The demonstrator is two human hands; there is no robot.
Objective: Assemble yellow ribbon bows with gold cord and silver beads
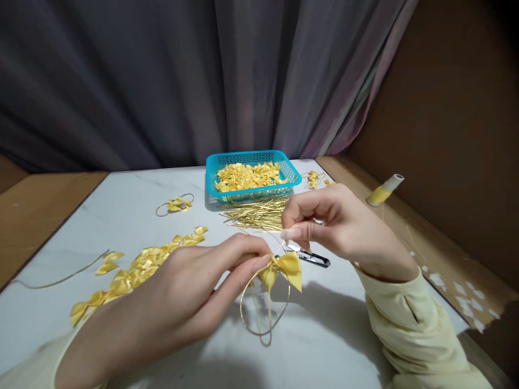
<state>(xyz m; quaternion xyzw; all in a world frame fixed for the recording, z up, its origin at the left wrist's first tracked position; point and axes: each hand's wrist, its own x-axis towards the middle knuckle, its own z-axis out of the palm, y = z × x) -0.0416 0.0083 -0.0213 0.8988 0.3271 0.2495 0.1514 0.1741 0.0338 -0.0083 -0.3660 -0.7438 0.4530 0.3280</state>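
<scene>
My left hand (190, 289) pinches the edge of a yellow ribbon bow (290, 269) between thumb and fingers. From the bow hangs a round loop of thin gold cord (242, 310), with a narrower loop showing behind it. A small dark bead sits at the bow's top. Just above and to the right, my right hand (324, 221) is closed in a pinch, and a short pale strand or tip shows below its thumb and finger; what it grips is too small to make out. Black-handled snips (314, 257) lie on the table behind the bow.
A blue basket (211, 186) of yellow bows stands at the back, with a bundle of gold cords (255, 213) before it. Loose bows (150, 262) lie at left. Corded bow pieces (176, 204) rest at back left and right. A yellow-and-clear tube (384, 190) is at right.
</scene>
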